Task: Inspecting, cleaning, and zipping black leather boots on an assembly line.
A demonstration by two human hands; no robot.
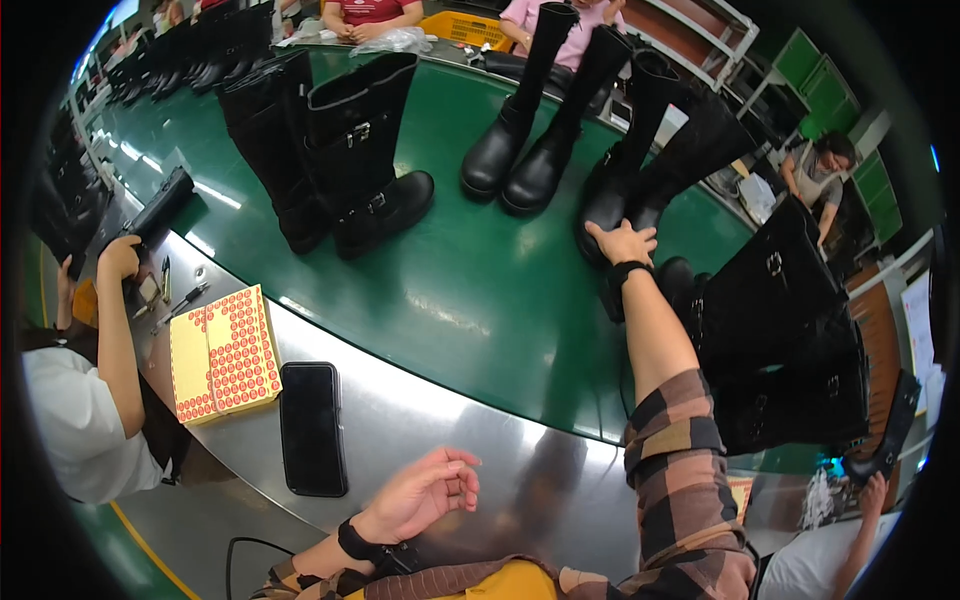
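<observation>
My right hand [622, 243] reaches over the green belt [430, 290] and grips the foot of a tall black boot [603, 190], thumb and fingers apart around it. Close against that boot stands its mate [690, 150]. Near the table's front edge, my left hand [425, 495] hovers above the steel surface, fingers loosely bent and nothing in it. Beside it lies a black phone [312, 430]. Two more tall black boots [540, 150] stand just left of the gripped one. Right of my forearm are black buckled boots [770, 300], tilted.
Another pair of buckled boots [365, 170] stands on the belt at left. A yellow stack of red-dotted labels [225, 350] and pens [185, 303] lie on the steel edge [390, 410]. A co-worker's arm [120, 330] reaches in at left; another hand [873, 495] holds a boot at lower right.
</observation>
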